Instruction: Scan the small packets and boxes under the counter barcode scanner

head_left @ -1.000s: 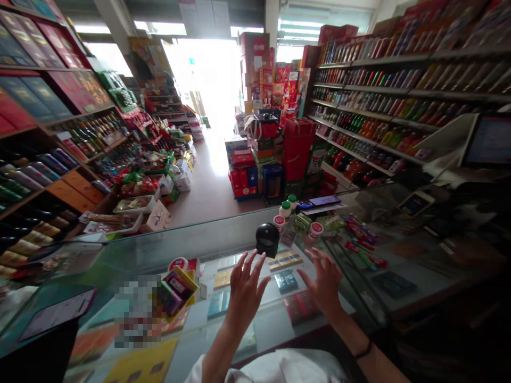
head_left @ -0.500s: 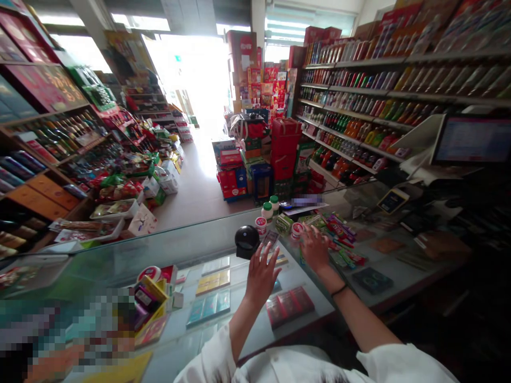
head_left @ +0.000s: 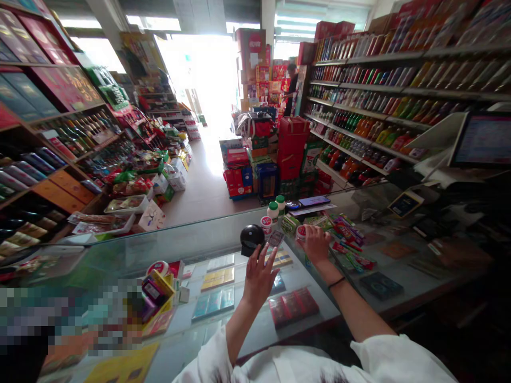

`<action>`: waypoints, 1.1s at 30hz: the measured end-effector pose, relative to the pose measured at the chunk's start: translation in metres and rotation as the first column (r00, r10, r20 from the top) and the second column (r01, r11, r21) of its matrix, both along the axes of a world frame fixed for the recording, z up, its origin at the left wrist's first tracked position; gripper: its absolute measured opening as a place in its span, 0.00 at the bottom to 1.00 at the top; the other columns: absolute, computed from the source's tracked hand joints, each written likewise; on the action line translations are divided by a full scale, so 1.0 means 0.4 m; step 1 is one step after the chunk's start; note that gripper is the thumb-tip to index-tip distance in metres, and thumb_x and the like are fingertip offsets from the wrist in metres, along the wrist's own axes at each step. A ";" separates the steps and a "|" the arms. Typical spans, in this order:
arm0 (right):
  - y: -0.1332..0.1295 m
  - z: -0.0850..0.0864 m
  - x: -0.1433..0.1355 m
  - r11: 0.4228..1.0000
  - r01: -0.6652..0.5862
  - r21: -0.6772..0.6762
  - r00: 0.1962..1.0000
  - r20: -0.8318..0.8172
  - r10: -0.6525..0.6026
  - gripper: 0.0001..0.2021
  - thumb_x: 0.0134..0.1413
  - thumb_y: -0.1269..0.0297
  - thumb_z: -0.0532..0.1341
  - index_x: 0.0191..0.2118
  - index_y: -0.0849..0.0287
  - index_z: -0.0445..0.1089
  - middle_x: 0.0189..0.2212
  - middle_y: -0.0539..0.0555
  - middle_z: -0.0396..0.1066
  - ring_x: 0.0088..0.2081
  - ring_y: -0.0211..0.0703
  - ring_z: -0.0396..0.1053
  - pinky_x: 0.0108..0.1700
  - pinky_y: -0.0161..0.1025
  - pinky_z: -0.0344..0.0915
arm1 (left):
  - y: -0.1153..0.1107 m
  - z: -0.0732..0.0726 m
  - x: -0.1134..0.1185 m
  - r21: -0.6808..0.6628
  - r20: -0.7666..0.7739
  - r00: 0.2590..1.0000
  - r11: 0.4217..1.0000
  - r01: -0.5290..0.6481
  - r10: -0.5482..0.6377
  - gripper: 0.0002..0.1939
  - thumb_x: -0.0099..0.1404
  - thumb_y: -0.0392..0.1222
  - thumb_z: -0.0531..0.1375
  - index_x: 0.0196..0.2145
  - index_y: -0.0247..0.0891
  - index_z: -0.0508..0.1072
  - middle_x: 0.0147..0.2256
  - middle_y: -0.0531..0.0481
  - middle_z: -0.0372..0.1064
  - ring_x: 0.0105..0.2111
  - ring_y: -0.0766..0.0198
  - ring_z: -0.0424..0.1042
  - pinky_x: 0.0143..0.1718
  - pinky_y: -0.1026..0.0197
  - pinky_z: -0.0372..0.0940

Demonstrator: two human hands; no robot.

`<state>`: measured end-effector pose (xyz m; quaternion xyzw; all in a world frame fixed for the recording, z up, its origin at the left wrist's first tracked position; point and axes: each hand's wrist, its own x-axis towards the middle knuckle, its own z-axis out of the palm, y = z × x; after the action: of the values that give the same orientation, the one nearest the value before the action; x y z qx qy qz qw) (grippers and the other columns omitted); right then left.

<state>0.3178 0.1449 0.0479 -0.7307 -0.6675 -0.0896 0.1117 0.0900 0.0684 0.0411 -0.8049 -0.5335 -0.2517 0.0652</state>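
Note:
My left hand (head_left: 259,276) lies over the glass counter with its fingers spread, holding nothing. Its fingertips are near a black dome-shaped device (head_left: 252,238) and a small grey flat packet (head_left: 275,238). Farther right, my right hand (head_left: 317,246) has its thumb and fingers around a small round tub with a red and white lid (head_left: 301,232), which is partly hidden by the fingers. A similar red-lidded tub (head_left: 266,223) stands beside two white bottles with green caps (head_left: 273,211). Between the tubs sits a green packet (head_left: 290,223).
Colourful candy packs (head_left: 349,231) lie right of my right hand. A monitor (head_left: 484,139) stands at the right. Boxed packs (head_left: 294,307) show under the counter glass (head_left: 199,234). Beyond are bottle shelves (head_left: 367,88), stacked red boxes (head_left: 293,141) and a person (head_left: 291,88) at the back.
My right hand has closed its thumb and fingers around the red-lidded tub. My left hand stays spread in nearly the same place. The view has shifted slightly, and a person now shows at the back.

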 end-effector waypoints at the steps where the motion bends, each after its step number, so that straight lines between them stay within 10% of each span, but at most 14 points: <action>1: 0.005 0.000 0.000 1.000 0.002 -0.008 1.000 0.001 -0.002 0.22 0.61 0.62 0.61 0.60 0.59 0.66 0.56 0.63 0.70 0.56 0.57 0.60 0.56 0.54 0.52 | -0.001 0.000 -0.001 0.010 0.000 1.000 1.000 -0.003 0.003 0.29 0.71 0.50 0.59 0.67 0.49 0.62 0.68 0.50 0.59 0.67 0.51 0.58 0.62 0.47 0.60; 14: -0.097 0.049 -0.028 0.996 -0.056 -0.076 0.958 -0.285 0.032 0.18 0.55 0.50 0.65 0.50 0.48 0.72 0.44 0.53 0.77 0.49 0.51 0.69 0.51 0.48 0.53 | -0.025 0.011 -0.059 0.020 0.054 0.998 1.000 -0.022 0.021 0.27 0.72 0.47 0.58 0.67 0.48 0.62 0.66 0.48 0.62 0.66 0.52 0.58 0.63 0.50 0.55; 19: -0.167 0.077 -0.108 0.989 -0.149 0.000 0.602 -0.793 0.091 0.25 0.47 0.44 0.68 0.49 0.50 0.72 0.44 0.52 0.78 0.46 0.50 0.74 0.53 0.47 0.59 | -0.044 0.030 -0.087 -0.078 0.160 0.985 0.996 -0.052 0.064 0.29 0.68 0.50 0.63 0.64 0.44 0.65 0.61 0.46 0.69 0.64 0.50 0.62 0.62 0.49 0.55; 24: -0.198 0.071 -0.201 0.983 -0.169 -0.077 0.328 -0.945 -0.018 0.30 0.41 0.40 0.70 0.47 0.54 0.73 0.37 0.55 0.80 0.42 0.53 0.76 0.48 0.47 0.66 | -0.046 0.023 -0.118 -0.110 0.268 0.946 0.981 -0.158 0.182 0.21 0.69 0.47 0.62 0.58 0.42 0.71 0.50 0.45 0.78 0.55 0.52 0.72 0.57 0.50 0.58; 33: -0.186 0.028 -0.311 0.946 -0.058 -0.318 0.521 -0.818 -0.243 0.30 0.50 0.30 0.58 0.39 0.51 0.80 0.40 0.55 0.80 0.47 0.57 0.75 0.56 0.54 0.61 | -0.030 0.006 -0.192 -0.179 0.273 0.923 0.957 -0.227 0.270 0.18 0.70 0.48 0.60 0.56 0.48 0.74 0.46 0.47 0.79 0.52 0.53 0.72 0.51 0.52 0.59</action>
<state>0.1934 0.0707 0.0592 -0.7239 -0.4931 0.3757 0.3027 0.0130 0.0564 0.0436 -0.6865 -0.6520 -0.3192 -0.0420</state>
